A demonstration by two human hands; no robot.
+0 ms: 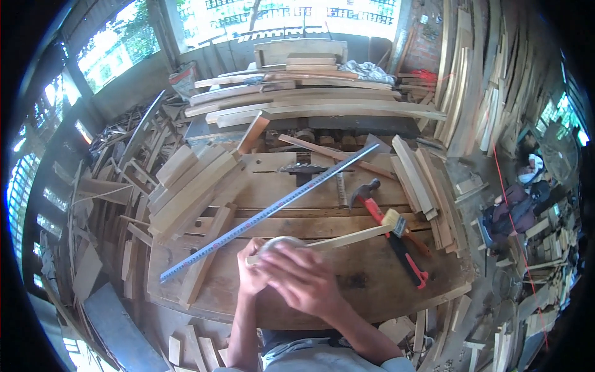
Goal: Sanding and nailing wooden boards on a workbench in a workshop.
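Close together at the near middle of the workbench (372, 285) are both my hands. My left hand (250, 273) is closed around the near end of a thin wooden strip (353, 238), which slants away to the right. My right hand (304, 278), blurred, curls over a round pale object (282, 242) against the strip; its kind I cannot make out. Beyond them a long metal ruler (273, 209) lies diagonally. To the right rests a claw hammer (372, 204) with a red and black handle. A paintbrush (395, 221) lies across it, by the strip's far end.
A saw blade (302, 167) rises from the bench. Stacked boards (192, 186) sit at its left, more boards (416, 180) at its right, and long planks (322, 106) behind. Timber (471, 80) leans on the right wall. Offcuts (192, 347) lie below the near edge.
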